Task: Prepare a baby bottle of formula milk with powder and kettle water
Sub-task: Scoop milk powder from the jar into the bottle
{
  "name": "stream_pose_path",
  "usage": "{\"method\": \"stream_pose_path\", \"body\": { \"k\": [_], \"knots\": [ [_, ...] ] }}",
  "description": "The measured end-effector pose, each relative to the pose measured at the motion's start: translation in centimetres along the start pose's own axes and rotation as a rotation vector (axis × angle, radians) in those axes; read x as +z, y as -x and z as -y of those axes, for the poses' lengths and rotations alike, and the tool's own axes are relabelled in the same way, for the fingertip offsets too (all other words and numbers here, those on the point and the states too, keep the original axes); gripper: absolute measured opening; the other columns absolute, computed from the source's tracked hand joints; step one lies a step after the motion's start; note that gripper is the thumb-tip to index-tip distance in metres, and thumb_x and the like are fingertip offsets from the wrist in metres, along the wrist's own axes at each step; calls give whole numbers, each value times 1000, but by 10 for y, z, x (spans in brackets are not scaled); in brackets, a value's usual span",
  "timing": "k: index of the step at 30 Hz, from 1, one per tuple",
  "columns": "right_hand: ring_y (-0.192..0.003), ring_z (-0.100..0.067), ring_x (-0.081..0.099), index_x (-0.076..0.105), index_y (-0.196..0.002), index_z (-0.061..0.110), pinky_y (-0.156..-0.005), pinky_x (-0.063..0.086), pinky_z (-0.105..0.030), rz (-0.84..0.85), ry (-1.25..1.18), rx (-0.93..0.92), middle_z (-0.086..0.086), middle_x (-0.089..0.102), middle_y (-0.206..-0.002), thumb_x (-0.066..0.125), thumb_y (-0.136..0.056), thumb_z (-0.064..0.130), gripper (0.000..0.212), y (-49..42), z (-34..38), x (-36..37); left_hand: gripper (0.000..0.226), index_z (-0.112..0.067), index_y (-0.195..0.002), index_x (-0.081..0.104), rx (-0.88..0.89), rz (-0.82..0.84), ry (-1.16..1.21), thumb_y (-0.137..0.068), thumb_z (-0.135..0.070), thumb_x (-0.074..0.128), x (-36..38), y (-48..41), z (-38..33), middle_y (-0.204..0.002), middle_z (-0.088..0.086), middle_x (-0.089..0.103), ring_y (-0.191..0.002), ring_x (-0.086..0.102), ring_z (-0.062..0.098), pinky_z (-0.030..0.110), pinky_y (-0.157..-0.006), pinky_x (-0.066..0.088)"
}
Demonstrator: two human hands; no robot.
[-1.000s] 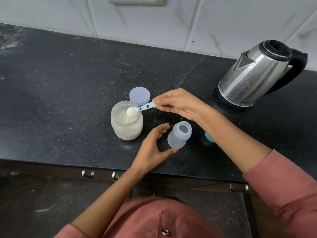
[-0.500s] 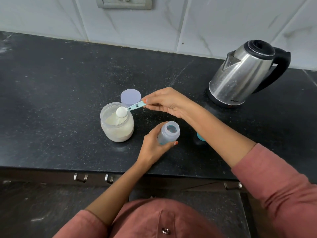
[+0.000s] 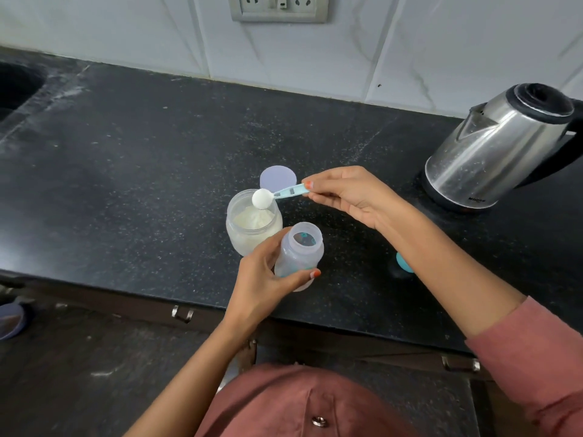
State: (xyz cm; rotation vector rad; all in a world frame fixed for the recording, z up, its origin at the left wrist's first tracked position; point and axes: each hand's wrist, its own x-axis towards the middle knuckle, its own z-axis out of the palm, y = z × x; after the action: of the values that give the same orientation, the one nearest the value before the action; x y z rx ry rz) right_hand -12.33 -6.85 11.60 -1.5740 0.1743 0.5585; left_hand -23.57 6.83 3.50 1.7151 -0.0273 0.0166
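Note:
An open clear jar of white formula powder [image 3: 252, 227] stands on the black counter [image 3: 142, 184]. My right hand [image 3: 350, 193] pinches the handle of a light blue scoop [image 3: 277, 194]; its bowl, heaped with powder, hovers over the jar's mouth. My left hand [image 3: 263, 283] grips the clear, uncapped baby bottle [image 3: 299, 252], lifted and tilted just right of the jar. The steel kettle [image 3: 501, 146] with black lid and handle sits at the far right.
The jar's lilac lid [image 3: 278, 178] lies flat behind the jar. A teal bottle part [image 3: 403, 263] shows partly under my right forearm. A sink edge [image 3: 19, 86] is at far left, a wall socket [image 3: 279, 7] above. Drawer handles run below the counter's front edge.
My left hand closed round the baby bottle and lifted it toward the jar. The scoop of powder stays held above the jar in my right hand.

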Motion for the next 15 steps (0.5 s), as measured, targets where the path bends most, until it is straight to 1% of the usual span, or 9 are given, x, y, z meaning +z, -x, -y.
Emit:
{"method": "stream_pose_path", "body": {
  "k": [3,5,9,12,15],
  "knots": [
    [-73,-9,64,67,-87,3,-62,54,-12,-24,-21,-13,-6,67,-84,63,-81,0,8,3,-3,2,58,-43,-105,57,2,-44,-32,-53,-34,81,-15,7,-4,-107,-28,64,-107,59,-2,18,-93,45],
    [-68,-7,65,68,-83,4,-60,52,-11,-37,-31,-15,-6,67,-83,63,-81,-1,7,4,-5,4,58,-46,-103,57,-3,-95,-61,-50,-40,80,-26,11,-5,-104,-29,65,-105,60,-2,20,-92,46],
    [-64,-5,65,68,-80,5,-59,52,-11,-62,-63,-7,-5,67,-81,62,-81,-1,9,8,-8,8,58,-52,-100,53,2,-191,-140,-46,-51,74,-47,13,-7,-102,-20,66,-101,61,2,27,-91,48],
    [-63,-5,65,67,-83,4,-59,52,-10,-73,-80,-4,-5,67,-81,62,-81,-1,8,8,-10,11,58,-53,-102,52,4,-234,-201,-47,-53,73,-60,11,-8,-102,-18,65,-100,61,3,29,-91,48],
    [-65,-5,65,67,-84,5,-60,51,-10,-83,-84,-19,-5,67,-82,63,-81,1,7,10,-10,14,57,-55,-101,54,-10,-261,-252,-49,-50,75,-71,7,-9,-99,-19,65,-97,61,1,25,-88,48]
  ]
}}
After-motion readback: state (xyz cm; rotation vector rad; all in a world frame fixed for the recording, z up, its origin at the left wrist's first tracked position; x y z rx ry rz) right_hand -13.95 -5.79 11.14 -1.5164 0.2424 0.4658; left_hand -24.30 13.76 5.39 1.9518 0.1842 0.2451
